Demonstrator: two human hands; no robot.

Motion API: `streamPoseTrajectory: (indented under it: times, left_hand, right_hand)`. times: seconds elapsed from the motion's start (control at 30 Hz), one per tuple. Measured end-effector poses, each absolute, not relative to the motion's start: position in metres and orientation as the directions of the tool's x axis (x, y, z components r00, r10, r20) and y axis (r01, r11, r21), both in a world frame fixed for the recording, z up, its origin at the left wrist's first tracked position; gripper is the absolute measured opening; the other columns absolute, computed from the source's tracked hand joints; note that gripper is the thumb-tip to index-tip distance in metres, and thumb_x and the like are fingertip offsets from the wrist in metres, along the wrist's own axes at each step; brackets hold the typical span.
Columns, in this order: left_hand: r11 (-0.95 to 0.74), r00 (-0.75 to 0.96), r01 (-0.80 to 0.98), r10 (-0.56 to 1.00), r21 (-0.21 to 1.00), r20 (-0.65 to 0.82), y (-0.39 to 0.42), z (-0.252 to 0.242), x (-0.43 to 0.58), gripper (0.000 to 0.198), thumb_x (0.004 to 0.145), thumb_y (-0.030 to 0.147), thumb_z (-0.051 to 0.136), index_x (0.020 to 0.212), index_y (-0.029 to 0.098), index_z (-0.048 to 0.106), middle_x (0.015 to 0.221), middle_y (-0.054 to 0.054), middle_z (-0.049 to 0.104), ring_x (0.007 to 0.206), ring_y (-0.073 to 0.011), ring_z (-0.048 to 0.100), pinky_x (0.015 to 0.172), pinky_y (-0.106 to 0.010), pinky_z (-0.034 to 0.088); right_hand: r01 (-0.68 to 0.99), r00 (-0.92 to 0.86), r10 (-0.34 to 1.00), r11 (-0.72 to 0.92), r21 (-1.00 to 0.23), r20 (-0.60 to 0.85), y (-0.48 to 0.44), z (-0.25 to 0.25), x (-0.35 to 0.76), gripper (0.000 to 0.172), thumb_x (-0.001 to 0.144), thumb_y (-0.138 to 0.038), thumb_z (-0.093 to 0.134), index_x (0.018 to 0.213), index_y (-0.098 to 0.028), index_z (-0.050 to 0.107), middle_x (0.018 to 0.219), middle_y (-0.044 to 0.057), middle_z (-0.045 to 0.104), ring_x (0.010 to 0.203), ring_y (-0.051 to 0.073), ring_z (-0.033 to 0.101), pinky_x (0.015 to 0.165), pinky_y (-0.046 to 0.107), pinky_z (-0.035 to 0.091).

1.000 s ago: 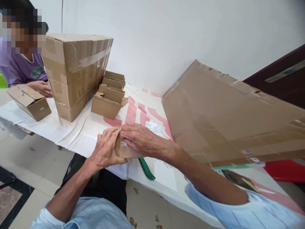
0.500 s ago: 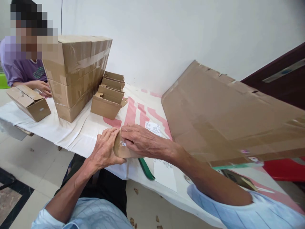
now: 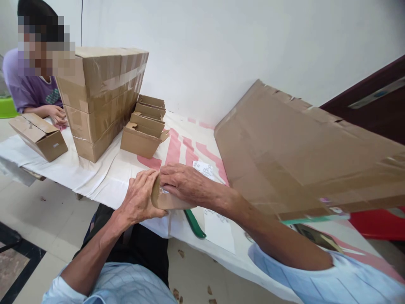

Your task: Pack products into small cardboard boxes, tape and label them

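Note:
A small brown cardboard box (image 3: pixel 172 202) rests at the front edge of the cloth-covered table, between my two hands. My left hand (image 3: pixel 141 194) grips its left end, thumb along the near side and fingers over the far side. Bent over the top is my right hand (image 3: pixel 182 181), its fingers curled and pressed against the box. A bit of white label (image 3: pixel 165 190) shows just below those fingertips; the rest is covered. Partly under the box lies a green-handled tool (image 3: pixel 194 223), its other end hidden. Beside it is a white printed sheet (image 3: pixel 218 232).
Several open small boxes (image 3: pixel 141 141) stand in a row beyond my hands. Left of them rises a taped carton stack (image 3: pixel 103 97), with another box (image 3: pixel 39 137) beside it. A large cardboard carton (image 3: pixel 300 160) fills the right. A person in purple (image 3: pixel 27 88) sits behind the stack.
My right hand has shifted slightly left and up on the box, uncovering more of its near right side. My left hand keeps its grip. The person behind the stack leans slightly rightward.

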State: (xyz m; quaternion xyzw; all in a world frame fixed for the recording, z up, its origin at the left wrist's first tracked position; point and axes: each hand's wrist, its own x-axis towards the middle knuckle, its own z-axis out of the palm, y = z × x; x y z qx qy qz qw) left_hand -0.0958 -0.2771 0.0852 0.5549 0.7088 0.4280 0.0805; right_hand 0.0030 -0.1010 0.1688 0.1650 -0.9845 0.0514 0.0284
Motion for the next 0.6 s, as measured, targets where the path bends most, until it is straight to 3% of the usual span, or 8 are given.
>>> streamPoseTrajectory:
  times: [0.13,0.43,0.6]
  left_hand:
    - [0.014,-0.366,0.709,0.862,0.705,0.351,-0.277,0.087,-0.096,0.108,0.056,0.033,0.094,0.152,0.020,0.045,0.156,-0.021,0.052,0.146,-0.0438,0.046,0.112,-0.061,0.043]
    - [-0.011,-0.348,0.714,0.862,0.700,0.368,-0.275,0.086,-0.093,0.112,0.057,0.033,0.093,0.156,0.022,0.041,0.152,-0.020,0.056,0.142,-0.0445,0.049,0.109,-0.060,0.044]
    - [-0.023,-0.338,0.722,0.860,0.691,0.382,-0.274,0.087,-0.092,0.113,0.056,0.032,0.093,0.155,0.020,0.041,0.154,-0.021,0.055,0.143,-0.0441,0.049,0.109,-0.059,0.044]
  right_hand:
    - [-0.306,-0.952,-0.304,0.946,-0.109,0.032,-0.102,0.171,-0.001,0.025,0.100,-0.005,0.051,0.099,-0.018,0.072,0.109,0.008,0.077,0.106,0.022,0.071,0.101,0.042,0.055]
    - [-0.305,-0.948,-0.315,0.941,-0.149,-0.047,-0.107,0.176,-0.002,0.028,0.095,-0.001,0.045,0.086,-0.019,0.063,0.097,0.006,0.075,0.090,0.020,0.070,0.087,0.038,0.057]
    - [-0.337,-0.941,-0.339,0.939,-0.071,-0.014,-0.102,0.167,0.003,0.028,0.099,-0.005,0.041,0.089,-0.020,0.062,0.094,0.007,0.071,0.086,0.021,0.065,0.083,0.040,0.055]
